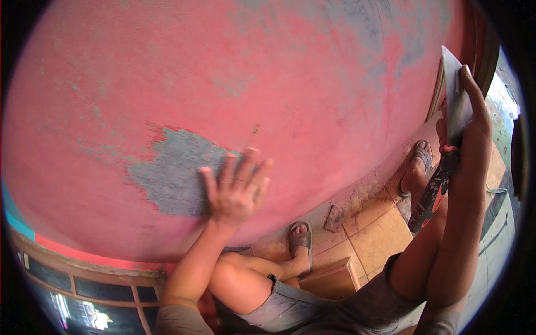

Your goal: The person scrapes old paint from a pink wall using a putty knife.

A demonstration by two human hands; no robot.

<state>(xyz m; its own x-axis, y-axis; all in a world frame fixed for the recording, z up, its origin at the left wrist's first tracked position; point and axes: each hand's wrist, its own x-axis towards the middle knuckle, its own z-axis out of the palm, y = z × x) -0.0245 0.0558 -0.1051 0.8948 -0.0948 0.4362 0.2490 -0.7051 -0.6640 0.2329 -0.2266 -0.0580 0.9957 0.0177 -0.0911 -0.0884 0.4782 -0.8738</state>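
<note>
Okay, your left hand, fingers spread, empty, at right edge of grey patch on wall; your right hand, well right, grips scraper, long axis steep in view, blade topmost.

Wall ahead, scraper at right (floor tiles below).

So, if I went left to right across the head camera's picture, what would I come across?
Framed glass panes → the lower grey patch → the left hand → the left sandal → the right hand with a scraper.
</note>
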